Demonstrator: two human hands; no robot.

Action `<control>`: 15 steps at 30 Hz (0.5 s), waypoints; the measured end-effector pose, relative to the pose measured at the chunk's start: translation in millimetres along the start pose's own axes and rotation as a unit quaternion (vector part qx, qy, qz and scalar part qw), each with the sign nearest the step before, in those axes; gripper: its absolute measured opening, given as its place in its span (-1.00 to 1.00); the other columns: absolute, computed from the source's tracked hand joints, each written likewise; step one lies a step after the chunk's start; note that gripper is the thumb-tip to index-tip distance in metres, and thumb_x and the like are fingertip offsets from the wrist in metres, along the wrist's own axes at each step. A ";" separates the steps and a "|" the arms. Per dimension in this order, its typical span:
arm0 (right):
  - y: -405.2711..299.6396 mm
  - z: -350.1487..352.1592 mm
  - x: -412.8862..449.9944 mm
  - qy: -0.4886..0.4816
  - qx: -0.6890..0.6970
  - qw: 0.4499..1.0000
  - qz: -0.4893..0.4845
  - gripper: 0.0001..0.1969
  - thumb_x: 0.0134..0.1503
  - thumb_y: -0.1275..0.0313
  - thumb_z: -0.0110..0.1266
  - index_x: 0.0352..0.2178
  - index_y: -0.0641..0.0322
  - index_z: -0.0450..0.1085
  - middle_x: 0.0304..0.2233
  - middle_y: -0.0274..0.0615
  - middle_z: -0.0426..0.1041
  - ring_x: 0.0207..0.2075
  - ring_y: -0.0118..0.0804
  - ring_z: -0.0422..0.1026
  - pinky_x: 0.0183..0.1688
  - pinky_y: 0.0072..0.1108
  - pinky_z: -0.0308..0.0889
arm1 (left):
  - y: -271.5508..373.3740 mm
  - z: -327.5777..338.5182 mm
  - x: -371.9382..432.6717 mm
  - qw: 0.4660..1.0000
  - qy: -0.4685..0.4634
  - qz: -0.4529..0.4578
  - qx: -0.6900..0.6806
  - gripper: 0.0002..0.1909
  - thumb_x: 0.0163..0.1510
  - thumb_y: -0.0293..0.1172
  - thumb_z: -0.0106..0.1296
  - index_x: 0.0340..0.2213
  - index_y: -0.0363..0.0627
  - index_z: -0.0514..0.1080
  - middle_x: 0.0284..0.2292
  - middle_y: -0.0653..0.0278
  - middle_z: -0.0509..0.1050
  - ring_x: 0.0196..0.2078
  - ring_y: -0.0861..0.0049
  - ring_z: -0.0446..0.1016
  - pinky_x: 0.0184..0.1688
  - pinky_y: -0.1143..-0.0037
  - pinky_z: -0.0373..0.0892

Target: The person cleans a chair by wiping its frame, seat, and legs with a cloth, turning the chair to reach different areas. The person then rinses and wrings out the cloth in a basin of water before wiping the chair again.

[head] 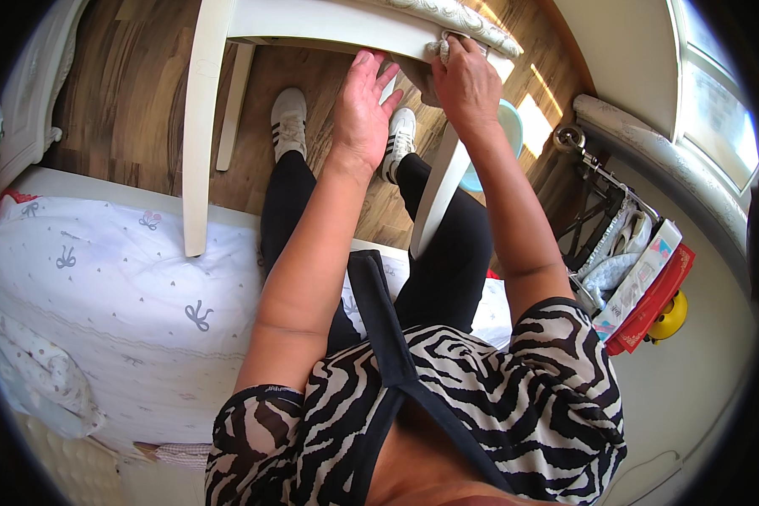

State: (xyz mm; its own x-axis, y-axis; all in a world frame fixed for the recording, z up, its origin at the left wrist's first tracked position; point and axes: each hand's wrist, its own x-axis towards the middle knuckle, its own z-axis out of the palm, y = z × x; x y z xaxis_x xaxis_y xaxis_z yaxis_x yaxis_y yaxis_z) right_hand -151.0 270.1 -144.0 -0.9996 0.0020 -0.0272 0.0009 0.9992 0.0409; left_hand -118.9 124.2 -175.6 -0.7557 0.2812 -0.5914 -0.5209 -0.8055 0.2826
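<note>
A white wooden chair (310, 24) is tilted before me, its legs pointing towards my body. Patterned upholstery (462, 16) covers its seat at the top of the view. My right hand (471, 79) grips a greyish cloth (419, 79) against the seat rail, near the corner by the right leg (443, 183). Part of the cloth bunches above my knuckles and part hangs below the rail. My left hand (364, 120) has its fingers apart at the rail's lower edge and holds nothing. Whether its fingertips touch the wood, I cannot tell.
A light blue basin (510, 129) stands on the wood floor (133, 95), partly behind my right arm. At left is a bed with a white bow-print sheet (133, 272); one chair leg reaches over it. A folded metal-framed cart (607, 183), a red bag (651, 300) and a yellow object (670, 316) are at right.
</note>
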 end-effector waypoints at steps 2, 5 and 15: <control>-15.6 2.8 7.4 -0.001 0.002 1.000 0.011 -0.71 0.01 0.25 0.15 -0.35 0.28 0.40 -0.37 -0.13 0.41 -0.33 -0.08 0.49 -0.33 -0.38 0.42 | -1.8 5.1 -1.8 1.000 0.017 0.000 -0.016 -0.24 0.12 -0.03 -0.11 0.22 -0.22 -0.01 0.23 0.13 0.05 0.19 0.35 0.14 0.21 0.32 0.04; -53.6 11.7 17.8 -0.004 0.059 0.998 -0.034 -0.67 0.02 0.28 0.12 -0.22 0.28 0.41 -0.34 -0.12 0.45 -0.36 -0.02 0.49 -0.32 -0.35 0.42 | -0.7 -0.9 1.4 0.999 -0.027 0.006 -0.018 -0.31 0.13 -0.02 -0.13 0.16 -0.19 0.09 0.14 0.18 0.18 0.09 0.44 0.21 0.15 0.38 0.08; 9.1 3.3 0.9 0.004 -0.004 1.000 -0.030 -0.71 0.05 0.23 0.12 -0.35 0.28 0.41 -0.37 -0.08 0.43 -0.36 -0.06 0.49 -0.33 -0.40 0.43 | 1.7 -3.9 0.4 1.000 -0.014 -0.009 0.020 -0.10 0.11 0.10 -0.17 0.26 -0.24 -0.18 0.29 0.11 -0.08 0.27 0.35 0.02 0.27 0.32 -0.14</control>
State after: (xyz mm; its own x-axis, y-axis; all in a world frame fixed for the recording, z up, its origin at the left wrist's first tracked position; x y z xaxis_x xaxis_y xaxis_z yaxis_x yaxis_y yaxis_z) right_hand -151.8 279.2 -146.9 -0.9981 -0.0573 -0.0222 -0.0583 0.9972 0.0469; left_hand -118.5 121.0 -178.3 -0.7563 0.3108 -0.5757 -0.5502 -0.7782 0.3027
